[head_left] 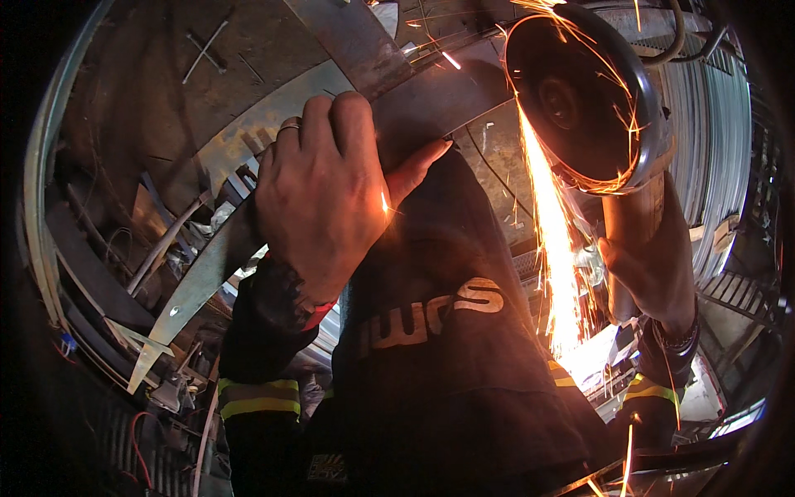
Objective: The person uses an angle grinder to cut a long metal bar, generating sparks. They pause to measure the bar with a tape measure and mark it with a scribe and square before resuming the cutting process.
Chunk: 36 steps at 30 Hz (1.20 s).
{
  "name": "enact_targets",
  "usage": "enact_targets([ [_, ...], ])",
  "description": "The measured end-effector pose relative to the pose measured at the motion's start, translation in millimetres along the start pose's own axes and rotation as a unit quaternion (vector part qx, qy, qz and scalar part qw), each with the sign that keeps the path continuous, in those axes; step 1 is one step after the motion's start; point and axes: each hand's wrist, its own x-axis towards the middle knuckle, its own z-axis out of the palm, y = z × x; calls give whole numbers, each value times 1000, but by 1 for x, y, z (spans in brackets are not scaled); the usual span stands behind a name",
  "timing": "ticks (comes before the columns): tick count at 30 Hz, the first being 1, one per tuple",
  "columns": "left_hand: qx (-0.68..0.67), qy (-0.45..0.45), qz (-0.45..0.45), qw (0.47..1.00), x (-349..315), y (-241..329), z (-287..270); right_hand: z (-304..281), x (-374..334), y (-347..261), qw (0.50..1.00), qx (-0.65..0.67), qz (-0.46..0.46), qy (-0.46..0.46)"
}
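Note:
My left hand [319, 195] is closed over a flat steel strip [443, 99], fingers over its far edge and thumb stretched along the near side. A ring is on one finger. My right hand [658, 265] grips the body of an angle grinder [633, 217] at the right. Its round dark disc [556, 103] is at the right end of the strip, rimmed with glowing sparks. A bright stream of sparks [553, 265] pours down from the disc, between my leg and my right forearm. The exact contact of disc and strip is hard to make out.
A stack of long pale metal lengths [704, 149] stands at the right, with a cable [675, 41] above it. Metal offcuts and scraps [178, 248] crowd the left. Small rods [205, 51] lie on the brown floor at the far left.

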Motion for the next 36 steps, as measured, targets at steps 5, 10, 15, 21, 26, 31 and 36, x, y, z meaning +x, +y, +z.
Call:
enact_targets([
  [5,-3,-6,6,1000,-1,-2,-1,3,0,-3,1000,-19,8,5],
  [10,-1,-10,-6,1000,0,1,-2,5,8,9,995,-23,-78,54],
  [15,1,1,-1,1000,-1,-1,0,2,18,-5,998,-2,-58,26],
  [21,4,-12,-7,1000,-1,1,-1,8,22,-4,995,3,-72,69],
  [26,6,-14,-1,1000,0,0,-2,10,25,-4,990,17,-108,85],
  [31,11,-6,-5,1000,-1,2,-2,7,21,-5,996,23,-58,64],
  [36,9,-3,-4,1000,-4,0,1,8,9,-5,998,-42,7,52],
])
